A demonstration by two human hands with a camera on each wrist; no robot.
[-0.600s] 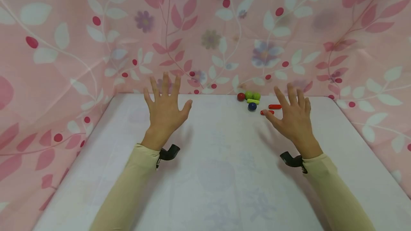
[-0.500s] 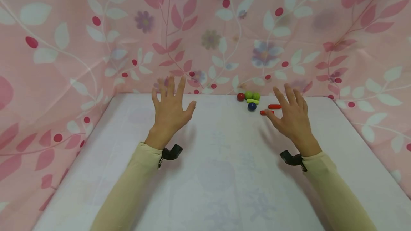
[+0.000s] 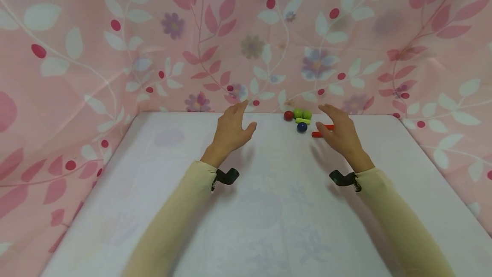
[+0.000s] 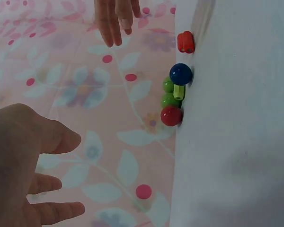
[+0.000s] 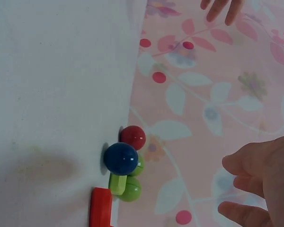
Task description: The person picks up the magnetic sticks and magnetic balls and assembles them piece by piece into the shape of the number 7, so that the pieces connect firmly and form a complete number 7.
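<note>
My left hand point(image 3: 230, 129) hovers above the white table, left of the small objects, thumb spread from the fingers and nothing in its grasp. Nearer to them is my right hand point(image 3: 341, 134), also holding nothing, its thumb and fingers apart above two red sticks point(image 3: 317, 134). Beside the sticks sits a dark blue ball point(image 3: 302, 127). Behind it lie a short yellow-green stick point(image 3: 303, 121), two green balls point(image 3: 307, 115) and a red ball point(image 3: 288, 116). In the right wrist view, the blue ball point(image 5: 120, 159) partly covers one green ball.
The white table point(image 3: 269, 234) ends at a back edge close behind the balls. A pink floral cloth point(image 3: 246, 33) hangs behind it and along both sides. Each wrist carries a small black camera mount point(image 3: 227, 176).
My left hand has moved right and its fingers now point toward the balls. The right hand has shifted slightly left, its fingers leaning inward. The balls and sticks have stayed in place.
</note>
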